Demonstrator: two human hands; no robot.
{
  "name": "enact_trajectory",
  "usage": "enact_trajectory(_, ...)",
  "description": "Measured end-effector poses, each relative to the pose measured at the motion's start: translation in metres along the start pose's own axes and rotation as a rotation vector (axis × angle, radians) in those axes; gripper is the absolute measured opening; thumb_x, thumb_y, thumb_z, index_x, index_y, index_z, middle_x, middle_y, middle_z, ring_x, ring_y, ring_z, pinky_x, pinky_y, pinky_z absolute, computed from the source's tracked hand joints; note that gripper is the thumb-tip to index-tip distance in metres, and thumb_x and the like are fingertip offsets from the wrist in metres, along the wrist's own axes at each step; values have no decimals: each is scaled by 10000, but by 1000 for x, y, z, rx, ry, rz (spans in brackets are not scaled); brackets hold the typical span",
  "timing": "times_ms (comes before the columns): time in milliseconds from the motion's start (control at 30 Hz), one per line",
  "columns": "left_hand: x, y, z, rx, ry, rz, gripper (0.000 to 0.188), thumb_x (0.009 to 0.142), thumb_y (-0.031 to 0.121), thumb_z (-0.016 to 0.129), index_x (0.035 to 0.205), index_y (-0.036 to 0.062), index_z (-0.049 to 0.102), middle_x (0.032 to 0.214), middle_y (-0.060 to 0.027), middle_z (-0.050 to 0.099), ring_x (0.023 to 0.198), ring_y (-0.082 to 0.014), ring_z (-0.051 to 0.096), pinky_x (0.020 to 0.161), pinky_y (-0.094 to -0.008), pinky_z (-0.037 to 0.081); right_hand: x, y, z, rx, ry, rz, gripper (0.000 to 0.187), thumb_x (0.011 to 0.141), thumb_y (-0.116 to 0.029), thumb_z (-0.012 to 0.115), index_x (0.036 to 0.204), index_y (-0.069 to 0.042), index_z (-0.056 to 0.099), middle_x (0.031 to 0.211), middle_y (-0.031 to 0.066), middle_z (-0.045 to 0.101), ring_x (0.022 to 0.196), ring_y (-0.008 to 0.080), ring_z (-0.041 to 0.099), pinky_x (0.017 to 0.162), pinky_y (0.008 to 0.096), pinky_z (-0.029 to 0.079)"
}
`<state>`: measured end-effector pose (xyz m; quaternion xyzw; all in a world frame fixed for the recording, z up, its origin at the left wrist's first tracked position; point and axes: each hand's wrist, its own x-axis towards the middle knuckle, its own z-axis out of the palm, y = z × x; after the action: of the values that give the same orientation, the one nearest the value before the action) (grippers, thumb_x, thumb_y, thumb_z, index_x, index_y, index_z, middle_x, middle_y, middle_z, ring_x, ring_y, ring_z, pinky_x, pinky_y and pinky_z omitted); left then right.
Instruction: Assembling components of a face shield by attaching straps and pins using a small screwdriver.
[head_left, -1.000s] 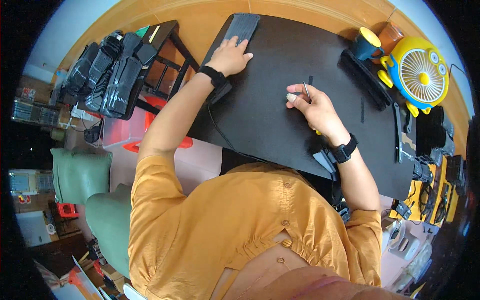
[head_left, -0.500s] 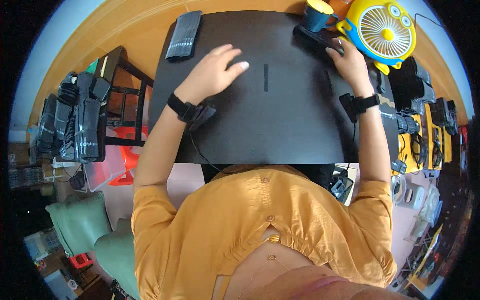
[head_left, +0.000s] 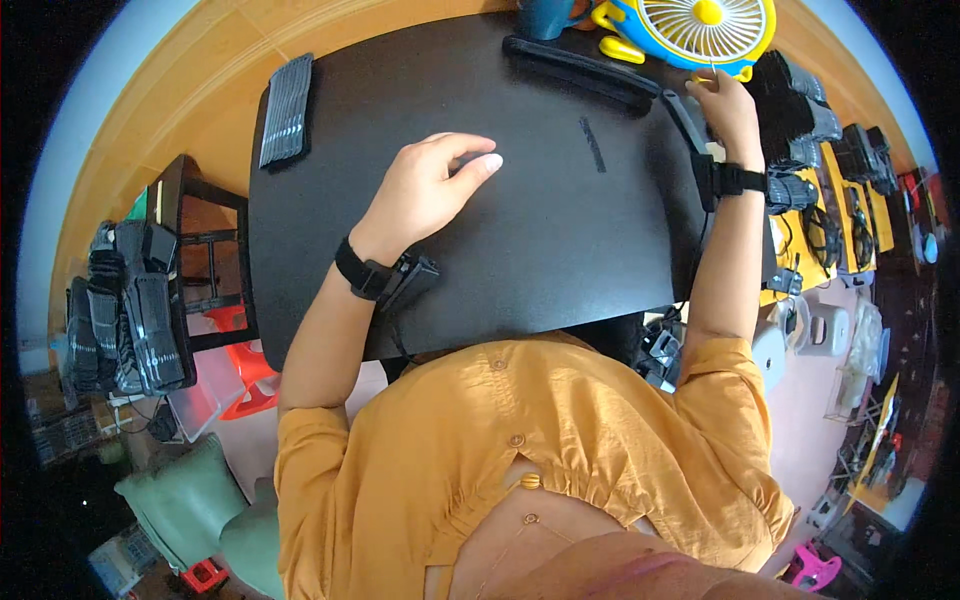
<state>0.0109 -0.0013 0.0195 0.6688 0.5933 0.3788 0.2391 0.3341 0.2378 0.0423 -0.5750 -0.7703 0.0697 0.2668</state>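
Note:
Over the middle of the black table (head_left: 480, 270) hovers my left hand (head_left: 425, 190), fingers loosely curved and thumb apart from them, with nothing visible between. My right hand (head_left: 730, 108) is at the table's far right, beside the foot of a yellow and blue fan (head_left: 700, 25). Its fingers are pinched together; a thin pale line rises at their tips, too small to make out. Near it lie a long black bundle (head_left: 580, 75) and a narrow dark grey strip (head_left: 685, 122). A short black strip (head_left: 592, 145) lies flat between the hands. Both wrists wear black straps with small devices.
A stack of grey-black strips (head_left: 288, 110) lies at the table's far left corner. A blue mug (head_left: 545, 18) stands beside the fan. More dark bundles are piled on a stand (head_left: 150, 300) at left and at right (head_left: 790, 110). A green cushion (head_left: 185, 495) sits lower left.
My view has turned to the right, so the table appears shifted left and tilted. My right hand has moved off the long black bundle toward the fan's foot, fingers now pinched. The left fingers have drawn in.

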Motion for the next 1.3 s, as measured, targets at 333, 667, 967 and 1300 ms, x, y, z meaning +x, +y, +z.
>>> enact_trajectory(333,-9,-13,8,-94,-31,-97,243,911,242,648,997,22,707,875,-125,708,755,-196,663,694,-301,513,-16,-67,61,-204,-81,-372,332,822,-300,673,1104,-124,664,1017,179,675,945,364,644,810,456,521)
enact_trajectory(667,-5,-16,14,-502,-45,-277,315,968,201,584,1224,20,584,1105,-79,663,893,-127,636,739,-257,515,-50,-114,24,217,44,-374,301,846,-259,696,1094,-88,677,979,168,687,905,324,674,778,392,529)
enact_trajectory(967,-4,-1,18,-864,98,-212,356,1003,271,524,1183,-33,568,1052,-123,651,903,-158,639,763,-274,526,-102,-156,37,526,-274,-746,274,818,-173,701,1057,-42,673,960,182,683,877,335,668,774,384,533)
enact_trajectory(1300,-1,1,15,-1072,173,-329,324,1005,267,517,1164,-11,569,1018,-123,646,908,-187,655,817,-309,544,-108,-150,42,535,-332,-577,318,852,-206,708,1124,-46,665,899,154,667,817,284,652,752,346,510)
